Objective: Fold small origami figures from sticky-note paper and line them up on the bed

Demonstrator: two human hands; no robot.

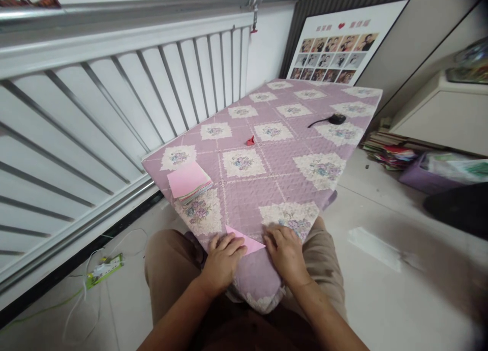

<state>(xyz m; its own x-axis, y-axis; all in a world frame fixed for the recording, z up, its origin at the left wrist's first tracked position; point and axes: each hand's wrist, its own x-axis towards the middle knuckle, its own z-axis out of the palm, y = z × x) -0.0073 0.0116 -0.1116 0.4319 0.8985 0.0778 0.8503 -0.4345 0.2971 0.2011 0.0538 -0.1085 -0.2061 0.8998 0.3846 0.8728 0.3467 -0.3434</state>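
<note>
The left hand (pixel 222 257) is lying over a pink paper triangle (pixel 252 244), fingers on top, pressing rather than gripping. The right hand (pixel 287 252) is resting loosely curled at the triangle's right-hand tip, seemingly grasping nothing; whether it is touching the paper, I cannot tell. The triangle is lying at the near end of the purple floral tablecloth (pixel 246 203). One diagonal fold is apparently standing done and no further one is showing, so the folding is, I judge, only beginning, with any later creases remaining undone. Beyond the left hand, a stack of paper sheets (pixel 189 179), pink on top, is lying flat and unfolded. Farther out, a small red folded piece (pixel 250 141) is sitting alone, looking finished, while a black object with a thin tail (pixel 337 119) is lying towards the far right. Along the left side, a white radiator (pixel 152 76) is running
</note>
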